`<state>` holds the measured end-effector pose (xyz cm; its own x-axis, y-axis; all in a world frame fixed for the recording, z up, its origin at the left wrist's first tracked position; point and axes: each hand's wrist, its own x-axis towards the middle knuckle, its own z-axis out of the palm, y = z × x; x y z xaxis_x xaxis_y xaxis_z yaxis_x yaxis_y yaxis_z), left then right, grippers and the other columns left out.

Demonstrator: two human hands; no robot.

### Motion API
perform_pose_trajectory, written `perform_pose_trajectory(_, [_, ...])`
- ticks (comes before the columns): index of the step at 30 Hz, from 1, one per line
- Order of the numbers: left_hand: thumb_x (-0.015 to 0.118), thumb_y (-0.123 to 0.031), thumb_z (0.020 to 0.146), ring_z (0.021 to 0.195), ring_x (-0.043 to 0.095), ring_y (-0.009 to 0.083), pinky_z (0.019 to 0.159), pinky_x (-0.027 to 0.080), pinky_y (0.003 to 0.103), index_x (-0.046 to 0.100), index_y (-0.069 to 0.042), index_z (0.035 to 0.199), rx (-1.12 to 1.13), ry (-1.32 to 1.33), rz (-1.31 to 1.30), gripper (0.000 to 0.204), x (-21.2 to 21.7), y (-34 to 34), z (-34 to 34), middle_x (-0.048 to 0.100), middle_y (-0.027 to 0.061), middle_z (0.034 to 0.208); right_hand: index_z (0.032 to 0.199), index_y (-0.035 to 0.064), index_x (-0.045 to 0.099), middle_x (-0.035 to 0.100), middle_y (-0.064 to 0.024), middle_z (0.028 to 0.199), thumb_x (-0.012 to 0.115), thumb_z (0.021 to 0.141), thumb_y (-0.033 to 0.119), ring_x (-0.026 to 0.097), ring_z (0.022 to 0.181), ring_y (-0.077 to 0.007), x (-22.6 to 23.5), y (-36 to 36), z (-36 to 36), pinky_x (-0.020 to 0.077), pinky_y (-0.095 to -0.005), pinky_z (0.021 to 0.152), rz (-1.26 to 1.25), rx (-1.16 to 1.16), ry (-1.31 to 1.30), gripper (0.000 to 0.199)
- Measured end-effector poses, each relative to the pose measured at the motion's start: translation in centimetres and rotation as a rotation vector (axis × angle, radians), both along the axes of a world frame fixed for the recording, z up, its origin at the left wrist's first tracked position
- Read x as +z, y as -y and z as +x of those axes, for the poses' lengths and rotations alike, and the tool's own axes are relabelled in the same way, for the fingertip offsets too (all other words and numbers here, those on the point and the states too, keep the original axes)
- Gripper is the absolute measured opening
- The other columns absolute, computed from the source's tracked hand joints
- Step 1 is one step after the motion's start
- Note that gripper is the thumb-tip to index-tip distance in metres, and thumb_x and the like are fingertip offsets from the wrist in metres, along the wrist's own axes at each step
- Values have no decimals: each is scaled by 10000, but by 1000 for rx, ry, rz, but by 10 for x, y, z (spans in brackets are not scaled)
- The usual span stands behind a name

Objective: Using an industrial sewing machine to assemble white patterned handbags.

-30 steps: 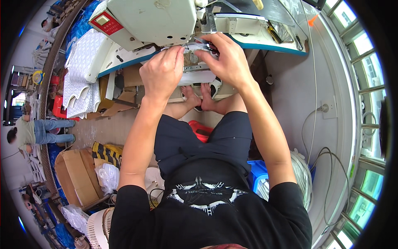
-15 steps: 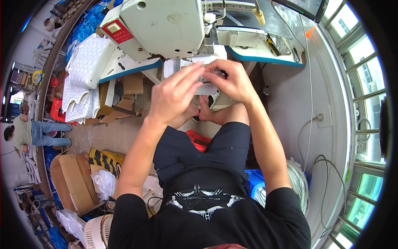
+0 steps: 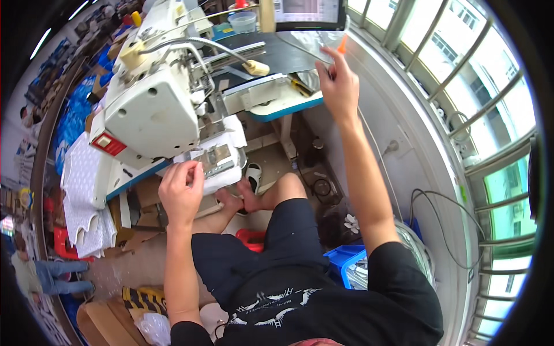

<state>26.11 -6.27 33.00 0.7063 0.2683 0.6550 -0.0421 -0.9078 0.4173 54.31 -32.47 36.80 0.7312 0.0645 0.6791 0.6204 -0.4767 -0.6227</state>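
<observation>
A large white industrial sewing machine (image 3: 153,118) stands ahead of me on the left. Beneath its head, a metal clamp plate (image 3: 218,157) lies on a white base that juts toward me. My left hand (image 3: 180,187) is beside the near left edge of that base, fingers curled together; whatever they pinch, if anything, is hidden. Far to the right, my right hand (image 3: 340,86) is raised over the table end, close to an orange cone-shaped piece (image 3: 342,44). Its thumb and fingers close around a small dark thing, too little of which shows to name.
White patterned sheets (image 3: 86,190) hang off the table's left side. A monitor (image 3: 309,12) stands at the back; barred windows (image 3: 444,75) line the right. A yellow-handled tool (image 3: 301,87) lies on the table. Beside me are a blue bin (image 3: 345,262) and a red stool (image 3: 251,239); another person stands far left.
My hands have parted from near each other in front of the machine. The right one has gone far right, the left one down and left. My view has turned toward the right.
</observation>
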Motion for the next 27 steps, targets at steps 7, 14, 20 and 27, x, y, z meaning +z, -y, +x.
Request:
perform_pose_trajectory(7, [766,-80,910,608,615,190,603,514,323,743,1,961,77,-20,-63,98,-6,4,9,682,93,778,1463,348,578,709,-121,785,753,933,288,714,783,-357,39,14,84,550,-476,690,-291,-206,203,561])
perform_pose_trajectory(14, [785,-125,907,629,644,223,614,524,345,761,-34,952,158,-20,-12,104,-9,2,11,689,95,775,1471,351,580,711,-122,783,766,933,336,712,762,-364,36,6,115,550,-494,677,-356,-227,200,569])
perform_pose_trajectory(20, [801,-171,876,641,643,253,610,511,383,754,-76,891,190,40,-19,107,-13,5,25,669,65,730,1451,266,633,505,-44,639,765,976,332,460,584,-167,34,15,82,436,-381,569,-236,-81,201,497])
perform_pose_trajectory(27, [793,-156,864,604,598,234,573,475,382,730,-74,847,220,-1,-43,105,-17,7,21,621,51,680,1293,167,750,450,-3,662,765,982,231,417,622,-102,-16,-9,3,394,-302,576,-125,163,-47,318])
